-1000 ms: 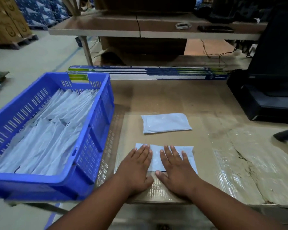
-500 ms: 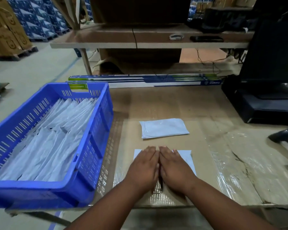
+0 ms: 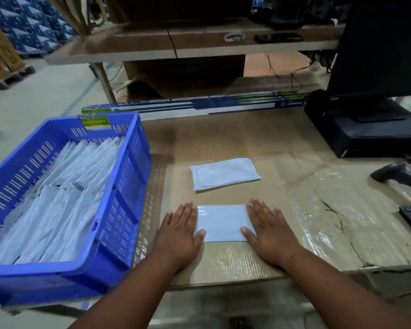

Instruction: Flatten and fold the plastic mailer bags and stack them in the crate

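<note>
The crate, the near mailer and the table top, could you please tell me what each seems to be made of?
Crate: rigid blue moulded plastic, by its slotted walls and even colour. Near mailer, between the left hand and right hand: thin pale plastic film with a faint sheen. Table top: brown corrugated cardboard, probably taped over in clear film, since glossy wrinkled patches show.

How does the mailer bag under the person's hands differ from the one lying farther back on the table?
The near mailer bag lies square to the table edge, pinned flat by the left hand and right hand; the far mailer bag lies untouched and slightly skewed. The near one looks smooth, the far one puffier and glossier. Both are pale, folded rectangles outside the blue crate.
</note>
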`<state>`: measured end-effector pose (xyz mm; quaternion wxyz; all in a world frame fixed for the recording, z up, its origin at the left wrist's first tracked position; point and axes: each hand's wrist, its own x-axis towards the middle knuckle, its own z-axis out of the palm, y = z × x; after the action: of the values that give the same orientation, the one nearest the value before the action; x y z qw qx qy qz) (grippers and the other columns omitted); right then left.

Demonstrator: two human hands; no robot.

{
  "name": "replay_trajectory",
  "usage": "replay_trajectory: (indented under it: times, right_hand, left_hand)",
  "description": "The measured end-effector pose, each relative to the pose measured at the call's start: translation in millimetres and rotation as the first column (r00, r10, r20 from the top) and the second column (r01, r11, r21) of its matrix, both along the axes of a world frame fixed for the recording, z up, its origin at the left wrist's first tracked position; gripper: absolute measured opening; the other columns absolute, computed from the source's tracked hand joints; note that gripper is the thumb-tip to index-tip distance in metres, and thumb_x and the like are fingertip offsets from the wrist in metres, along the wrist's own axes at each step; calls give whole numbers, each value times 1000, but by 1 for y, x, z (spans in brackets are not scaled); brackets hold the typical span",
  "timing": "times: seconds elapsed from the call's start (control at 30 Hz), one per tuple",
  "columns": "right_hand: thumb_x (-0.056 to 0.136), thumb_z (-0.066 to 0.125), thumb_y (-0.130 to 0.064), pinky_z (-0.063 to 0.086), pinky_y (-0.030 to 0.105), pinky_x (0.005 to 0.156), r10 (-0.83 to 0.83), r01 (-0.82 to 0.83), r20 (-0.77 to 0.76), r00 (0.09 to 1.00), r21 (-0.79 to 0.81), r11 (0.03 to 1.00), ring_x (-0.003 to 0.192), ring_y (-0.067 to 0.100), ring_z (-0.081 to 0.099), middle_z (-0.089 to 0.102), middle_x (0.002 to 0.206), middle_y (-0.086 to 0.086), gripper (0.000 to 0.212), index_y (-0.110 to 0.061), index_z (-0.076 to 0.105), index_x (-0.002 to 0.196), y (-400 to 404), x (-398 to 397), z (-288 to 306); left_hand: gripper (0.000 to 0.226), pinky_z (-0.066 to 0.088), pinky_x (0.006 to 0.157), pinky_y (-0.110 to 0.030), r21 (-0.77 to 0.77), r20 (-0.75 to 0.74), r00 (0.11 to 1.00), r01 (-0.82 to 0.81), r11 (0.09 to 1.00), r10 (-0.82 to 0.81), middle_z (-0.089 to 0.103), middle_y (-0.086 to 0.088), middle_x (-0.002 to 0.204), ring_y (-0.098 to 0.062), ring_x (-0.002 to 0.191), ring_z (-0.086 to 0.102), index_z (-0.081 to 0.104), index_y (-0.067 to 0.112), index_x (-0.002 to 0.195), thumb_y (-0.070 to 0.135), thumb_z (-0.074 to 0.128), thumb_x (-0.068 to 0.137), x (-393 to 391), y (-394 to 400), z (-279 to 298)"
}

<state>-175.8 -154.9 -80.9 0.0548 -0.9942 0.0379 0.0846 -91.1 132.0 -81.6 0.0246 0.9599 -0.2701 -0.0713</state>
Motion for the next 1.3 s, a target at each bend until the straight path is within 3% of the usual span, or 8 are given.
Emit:
replay_trajectory:
  times: [0.17,0.27,0.4,0.53,0.83,1.0,1.1,1.3]
  right_hand:
    - [100,-1,-67,-12,53,128,-112,107,-59,992,-84,991,161,17,-19,-18,175,1,85,-16,-8,168,-6,3,22]
    - [91,6,-57,-3,44,132,77,-82,71,994,62,995,162,21,-14,-15,175,7,89,-13,-3,168,20,14,33]
    - [100,33,-35,-4,38,132,237,-254,94,967,294,921,162,12,-8,-5,176,1,78,-17,3,169,61,21,20]
    - [102,19,-55,-3,41,131,255,-266,88,963,151,952,162,13,-8,-8,176,1,79,-17,3,169,43,21,-1]
    - [105,14,-62,-7,42,130,106,-95,-112,988,98,991,161,11,-16,-21,174,-10,75,-28,-8,168,-19,19,8]
    - [94,53,-68,38,42,116,143,-140,-16,990,132,981,139,25,45,47,152,-1,87,-29,24,166,-30,55,50]
    - [77,68,-69,47,42,104,257,-249,-83,963,91,964,125,23,51,52,135,-1,94,-33,37,158,-17,80,63]
    - [64,74,-72,49,41,86,329,-326,-180,927,47,944,105,21,53,50,104,-7,61,-37,60,113,-19,105,64]
  left_hand:
    - [83,10,131,-54,17,12,999,-47,999,47,5,-9,178,-26,164,5,15,12,169,57,9,99,-6,-10,18]
    - [71,31,125,-56,-167,60,985,168,972,-160,27,-14,173,-31,159,29,37,7,163,39,32,100,-11,-30,17]
    - [77,9,132,-49,-170,-30,966,247,954,-256,-2,2,177,-18,164,-3,9,21,171,45,16,98,-14,-54,4]
    - [77,26,128,-55,-122,29,980,196,973,-194,17,-4,175,-25,161,23,28,16,168,61,23,105,-7,-39,-13]
    - [99,-1,132,-47,-24,-68,998,6,1000,-7,-11,1,178,-15,163,-13,-1,22,170,79,-2,89,4,-11,2]
    - [83,28,123,-47,-179,63,997,48,983,-37,24,-1,174,-24,157,27,21,27,168,63,47,98,14,-28,30]
    - [98,31,123,-48,-247,83,978,207,947,-192,35,2,168,-22,154,34,20,29,168,58,67,87,34,-48,42]
    - [126,24,116,-63,45,-174,976,142,989,-133,50,0,153,-36,139,42,6,36,165,60,83,68,62,-96,63]
